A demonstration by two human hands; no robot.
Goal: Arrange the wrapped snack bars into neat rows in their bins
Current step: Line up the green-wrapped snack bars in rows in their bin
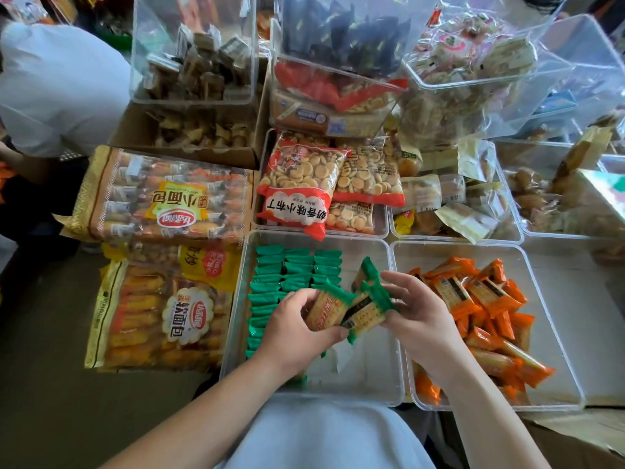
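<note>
Head view: at lower centre of the frame, the left hand curls its fingers round green-wrapped snack bars above a clear bin, while the right hand pinches their right ends, fingers half bent. Neat green rows fill the bin's left side. Orange-wrapped bars lie jumbled in the neighbouring bin, lower right.

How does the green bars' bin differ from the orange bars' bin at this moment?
Green bars stand in neat rows in the green bin; orange bars lie heaped loose in the orange bin. The left hand and right hand hold bars over the green bin; the orange bin's go unhandled. Both bins are clear plastic.
</note>
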